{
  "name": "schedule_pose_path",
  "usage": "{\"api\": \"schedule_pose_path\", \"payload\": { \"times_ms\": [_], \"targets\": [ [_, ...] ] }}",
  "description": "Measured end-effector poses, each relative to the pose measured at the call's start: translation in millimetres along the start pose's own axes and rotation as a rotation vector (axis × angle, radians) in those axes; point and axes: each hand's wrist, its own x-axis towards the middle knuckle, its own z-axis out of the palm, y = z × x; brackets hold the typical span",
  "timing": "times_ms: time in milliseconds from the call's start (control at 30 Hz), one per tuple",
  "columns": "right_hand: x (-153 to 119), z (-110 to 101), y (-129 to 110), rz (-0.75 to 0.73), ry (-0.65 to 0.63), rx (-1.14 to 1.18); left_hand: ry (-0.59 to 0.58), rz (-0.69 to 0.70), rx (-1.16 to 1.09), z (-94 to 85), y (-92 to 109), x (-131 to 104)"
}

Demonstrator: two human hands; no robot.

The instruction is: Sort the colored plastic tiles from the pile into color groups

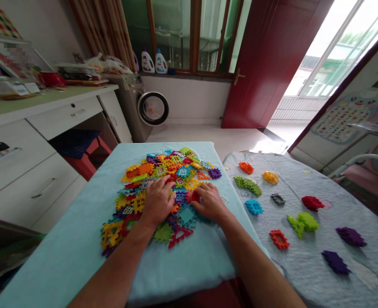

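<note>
A heap of colorful interlocking plastic building pieces [171, 162], with toothed edges, is spread over the light blue cloth on the table [208, 256]. My left hand [158, 199] lies on the middle of the heap, its fingers apart and touching the pieces below. At the heap's right edge, my right hand [209, 201] has its thumb and fingers curled round a red building piece [193, 196], partly hidden by them. Between the hands are a blue window-like piece [180, 197] and a teal square piece [187, 215]. A red triangular piece [180, 236] lies nearer me.
On the right, a round table with a grey-blue cover [262, 273] bears pieces grouped by color, among them dark red [312, 203], lime green [307, 221] and purple [351, 236]. A washing machine [127, 100] with its door ajar and a white desk [63, 113] stand beyond.
</note>
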Motion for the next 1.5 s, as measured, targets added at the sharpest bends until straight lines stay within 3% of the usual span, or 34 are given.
{"api": "schedule_pose_path", "payload": {
  "times_ms": [200,400,567,700,867,967,1133,1300,1500],
  "targets": [
    [3.3,5.7,-6.1,0.034,-0.072,-0.117,-0.034,0.112,0.006,3.3,15.6,2.1],
    [11.6,7.8,1.7,0.076,-0.059,-0.071,-0.189,0.164,0.032,4.0,26.1,9.8],
    [6.0,-15.7,13.7,0.075,0.097,0.096,-0.259,0.15,0.018,9.4,34.4,18.5],
    [-6.3,-43.4,35.0,0.108,0.194,0.321,-0.252,0.155,0.025,26.9,38.0,23.4],
    [-42.3,-69.2,92.8,0.247,0.421,0.314,-0.23,0.195,0.032,52.2,34.8,20.5],
    [-78.4,-78.7,146.0,0.397,0.608,0.164,-0.217,0.197,0.023,58.0,30.6,17.5],
    [-147.3,-96.1,234.3,0.615,0.763,-0.034,-0.231,0.21,-0.001,59.7,25.7,16.5],
    [-196.2,-116.3,291.9,0.801,0.794,-0.151,-0.217,0.225,-0.032,65.2,19.6,15.6],
    [-217.1,-131.7,330.2,1.016,0.762,-0.227,-0.216,0.22,-0.011,68.8,14.5,14.2]
  ]
}}
